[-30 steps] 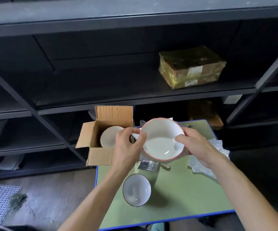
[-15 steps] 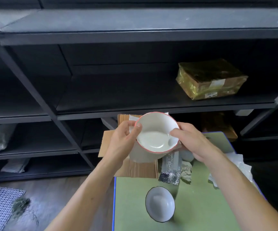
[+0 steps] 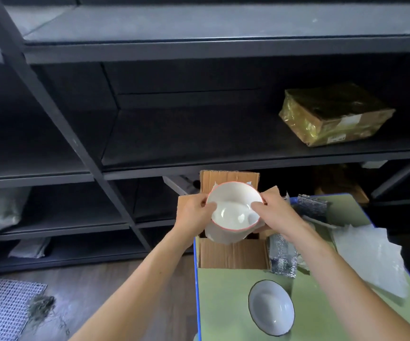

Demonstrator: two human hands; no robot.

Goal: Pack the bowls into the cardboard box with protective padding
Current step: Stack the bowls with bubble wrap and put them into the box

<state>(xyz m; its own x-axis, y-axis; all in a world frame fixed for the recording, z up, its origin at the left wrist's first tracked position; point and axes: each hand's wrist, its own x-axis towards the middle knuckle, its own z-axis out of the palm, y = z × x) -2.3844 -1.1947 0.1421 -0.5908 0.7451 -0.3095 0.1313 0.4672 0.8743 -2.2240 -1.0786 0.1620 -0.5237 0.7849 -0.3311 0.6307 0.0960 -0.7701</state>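
Bowl [image 3: 233,207], gripped at its rim by curled fingers of left hand [image 3: 194,214] and right hand [image 3: 279,214], is now moved from over the table [image 3: 223,306] to above the box [image 3: 233,253], so lowering is judged next.

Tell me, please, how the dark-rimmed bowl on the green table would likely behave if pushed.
The dark-rimmed bowl looks glazed and rigid, so it would probably slide on the green table. Sitting upright and wide, it seems unlikely to tip.

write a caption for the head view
Left hand and right hand hold a red-rimmed bowl over the cardboard box, dark-rimmed bowl nearby.
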